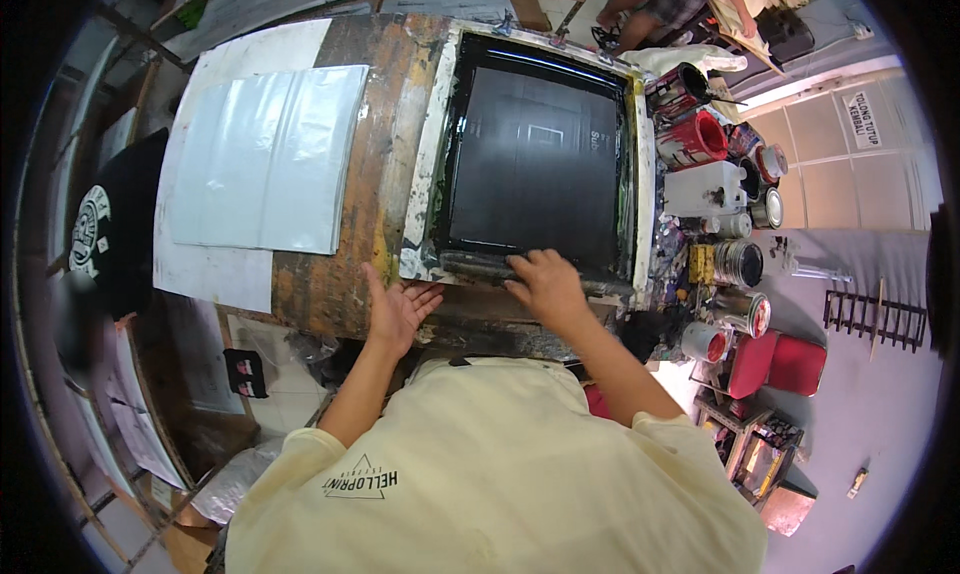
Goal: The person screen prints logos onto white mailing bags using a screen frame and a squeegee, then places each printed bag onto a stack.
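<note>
A silk-screen frame [425, 154] with worn white sides lies on the wooden worktable [340, 264]. Its mesh [535, 189] is coated in glossy black ink, with a faint rectangular pattern showing through. Along the near inside edge rests a dark, ink-covered squeegee [470, 265]. My right hand [548, 289] has its fingers curled over this bar. My left hand [400, 312] is open beside the frame's near left corner, palm turned up and fingers spread, holding nothing. Left of the frame, a stack of glossy pale plastic-covered sheets [265, 164] lies on a white board [190, 264].
Ink-stained cans, including a red one [695, 139], crowd the table's right side with a white jug [703, 189] and a yellow block [702, 264]. Another person [665, 9] is at the far right. Shelving and a black printed garment [125, 224] stand at left.
</note>
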A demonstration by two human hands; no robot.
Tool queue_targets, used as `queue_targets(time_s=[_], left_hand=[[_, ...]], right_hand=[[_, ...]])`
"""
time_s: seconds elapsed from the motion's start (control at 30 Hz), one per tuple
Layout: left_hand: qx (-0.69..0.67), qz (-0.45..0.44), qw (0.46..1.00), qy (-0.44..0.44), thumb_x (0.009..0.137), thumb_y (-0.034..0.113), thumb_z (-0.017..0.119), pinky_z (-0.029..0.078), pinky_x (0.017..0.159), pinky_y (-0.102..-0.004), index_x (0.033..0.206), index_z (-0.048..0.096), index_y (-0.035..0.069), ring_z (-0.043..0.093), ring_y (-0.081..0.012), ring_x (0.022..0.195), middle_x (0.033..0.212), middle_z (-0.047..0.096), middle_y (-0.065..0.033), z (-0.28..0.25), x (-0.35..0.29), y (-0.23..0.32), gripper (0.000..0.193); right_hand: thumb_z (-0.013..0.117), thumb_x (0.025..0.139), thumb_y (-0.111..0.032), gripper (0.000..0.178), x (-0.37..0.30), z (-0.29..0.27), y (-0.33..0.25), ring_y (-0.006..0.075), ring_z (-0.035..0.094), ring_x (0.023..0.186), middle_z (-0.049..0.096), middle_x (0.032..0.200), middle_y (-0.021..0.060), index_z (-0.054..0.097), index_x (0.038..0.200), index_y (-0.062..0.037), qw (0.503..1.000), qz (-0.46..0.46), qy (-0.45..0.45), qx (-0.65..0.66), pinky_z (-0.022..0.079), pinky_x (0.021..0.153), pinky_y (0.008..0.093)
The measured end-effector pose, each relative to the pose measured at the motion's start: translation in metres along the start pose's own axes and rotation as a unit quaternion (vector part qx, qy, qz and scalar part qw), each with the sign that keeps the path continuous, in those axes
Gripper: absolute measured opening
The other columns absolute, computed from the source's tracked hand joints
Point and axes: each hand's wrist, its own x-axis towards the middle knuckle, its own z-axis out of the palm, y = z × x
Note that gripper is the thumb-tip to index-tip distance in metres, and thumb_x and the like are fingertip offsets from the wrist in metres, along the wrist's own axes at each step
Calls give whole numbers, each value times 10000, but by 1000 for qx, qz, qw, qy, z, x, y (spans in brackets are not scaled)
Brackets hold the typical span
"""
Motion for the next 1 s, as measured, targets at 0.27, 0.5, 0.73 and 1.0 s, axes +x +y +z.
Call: queue_targets(time_s=[0.27, 0.5, 0.73, 1.0], left_hand=[[41, -61, 991, 113, 796, 996, 298, 455, 1092, -499, 1556, 193, -97, 521, -432, 1300, 1432, 463, -319, -8, 34, -8, 1336], [43, -48, 995, 80, 848, 959, 272, 483, 1027, -479, 1540, 311, -17, 567, -354, 1176, 1383, 525, -208, -17, 37, -13, 1197], [28, -5, 994, 110, 901, 909, 267, 508, 993, -475, 1470, 414, 23, 622, -289, 1077, 1212, 634, -149, 4, 15, -12, 1063], [63, 33, 994, 77, 956, 849, 243, 521, 997, -468, 1358, 498, 22, 669, -291, 1060, 1144, 681, -165, 9, -4, -2, 954]], right_hand=[[824, 774, -272, 526, 56, 52, 35, 327, 583, 1047, 615, 1103, 96, 646, 1244, -116, 998, -21, 52, -38, 529, 900, 500], [764, 859, -307, 350, 256, 7, 150, 325, 614, 1008, 619, 1035, 72, 646, 1154, -160, 985, -17, 146, -88, 556, 821, 475], [593, 979, -487, 412, 346, -59, 215, 364, 682, 1057, 725, 1094, 136, 667, 1158, -124, 996, -60, 45, -57, 553, 854, 510], [705, 909, -419, 321, 246, -19, 148, 345, 664, 983, 675, 1008, 98, 650, 1076, -150, 988, -26, 121, -91, 572, 770, 484]])
